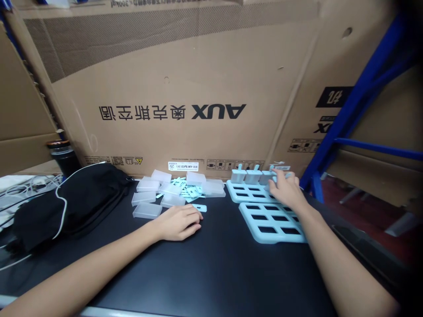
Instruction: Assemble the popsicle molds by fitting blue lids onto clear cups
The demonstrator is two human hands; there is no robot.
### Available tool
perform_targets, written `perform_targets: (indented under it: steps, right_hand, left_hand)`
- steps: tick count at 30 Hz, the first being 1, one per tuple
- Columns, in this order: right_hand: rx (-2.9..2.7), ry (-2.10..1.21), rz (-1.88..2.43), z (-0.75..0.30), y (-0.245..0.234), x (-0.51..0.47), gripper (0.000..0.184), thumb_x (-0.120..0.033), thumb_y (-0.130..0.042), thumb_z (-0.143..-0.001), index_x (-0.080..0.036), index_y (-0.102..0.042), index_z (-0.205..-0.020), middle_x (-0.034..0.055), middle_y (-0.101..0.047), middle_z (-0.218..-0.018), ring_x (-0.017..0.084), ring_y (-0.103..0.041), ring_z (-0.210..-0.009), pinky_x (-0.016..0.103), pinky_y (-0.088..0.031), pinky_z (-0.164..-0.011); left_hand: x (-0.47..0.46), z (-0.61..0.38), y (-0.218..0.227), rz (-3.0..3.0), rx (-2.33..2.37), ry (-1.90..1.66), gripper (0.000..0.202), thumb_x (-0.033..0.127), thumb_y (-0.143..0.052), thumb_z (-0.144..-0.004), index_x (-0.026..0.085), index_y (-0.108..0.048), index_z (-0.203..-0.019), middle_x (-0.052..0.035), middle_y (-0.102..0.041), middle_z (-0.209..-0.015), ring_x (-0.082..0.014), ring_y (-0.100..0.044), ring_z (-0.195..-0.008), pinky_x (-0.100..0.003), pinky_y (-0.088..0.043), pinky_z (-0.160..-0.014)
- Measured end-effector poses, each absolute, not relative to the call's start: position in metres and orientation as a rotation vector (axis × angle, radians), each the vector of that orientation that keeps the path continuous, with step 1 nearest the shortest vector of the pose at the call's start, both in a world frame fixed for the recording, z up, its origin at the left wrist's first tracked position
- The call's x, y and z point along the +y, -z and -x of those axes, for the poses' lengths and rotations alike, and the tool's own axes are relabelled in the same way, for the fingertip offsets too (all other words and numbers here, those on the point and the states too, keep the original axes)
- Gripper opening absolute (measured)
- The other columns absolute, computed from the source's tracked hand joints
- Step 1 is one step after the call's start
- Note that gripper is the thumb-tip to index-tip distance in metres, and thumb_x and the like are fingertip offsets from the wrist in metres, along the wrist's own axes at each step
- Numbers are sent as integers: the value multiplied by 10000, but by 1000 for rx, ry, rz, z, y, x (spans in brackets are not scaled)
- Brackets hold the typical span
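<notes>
On the black table (214,268), the person's left hand (180,223) lies palm down, its fingers gently bent and close together. At two o'clock from it, just beside the fingers, lies a flat light-blue plastic stick (201,208); whether the fingers grip it, one cannot tell. At one o'clock, farther away, is a heap of similar light-blue pieces (190,192), with translucent rectangular plastic boxes (147,211) around it.

The right hand (287,187) reaches over the rear light-blue slotted plastic tray (235,196) with bent fingers; what they pinch is hidden. Between nine and ten o'clock from this hand, translucent moulds with light-blue handled tops (238,176) stand upright in a row. Toward seven o'clock lies the front light-blue slotted plastic tray (247,226).
</notes>
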State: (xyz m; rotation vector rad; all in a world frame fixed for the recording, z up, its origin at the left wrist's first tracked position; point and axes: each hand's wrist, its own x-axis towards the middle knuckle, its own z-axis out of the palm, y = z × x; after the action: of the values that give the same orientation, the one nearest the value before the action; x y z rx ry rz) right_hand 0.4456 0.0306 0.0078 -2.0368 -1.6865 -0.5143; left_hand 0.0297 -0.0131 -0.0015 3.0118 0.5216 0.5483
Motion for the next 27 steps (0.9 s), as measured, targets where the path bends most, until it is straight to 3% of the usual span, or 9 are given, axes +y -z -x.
perform_targets:
  steps: [7, 14, 27]
  right_hand:
    - [-1617, 414, 1977, -443, 3, 33, 548, -448, -340, -916, -83, -444, -1311, 243, -457, -1243, 393, -427, -1231, 500, -376, -996]
    - [-1656, 209, 2183, -437, 5, 30, 730, -503, -434, -870, -180, -243, -1496, 221, -168, -1525, 441, -349, -1331, 503, -349, -1044]
    - [-1601, 77, 2359, -430, 0, 31, 829, -526, -479, -823, -206, -172, -1524, 227, -56, -1577, 437, -521, -1198, 520, -443, -953]
  left_hand:
    - [-12, -29, 2, -3006, 514, -559, 198, 278, -404, -974, 185, -578, -962, -69, -653, -1105, -192, -602, -1034, -331, -468, -955]
    - [-11, -30, 2, -3025, 520, -526, 194, 277, -402, -975, 185, -573, -970, -63, -647, -1117, -195, -595, -1043, -320, -476, -921]
    - [-12, -30, 2, -3055, 513, -544, 172, 265, -418, -966, 186, -570, -959, -58, -643, -1117, -184, -583, -1043, -311, -474, -921]
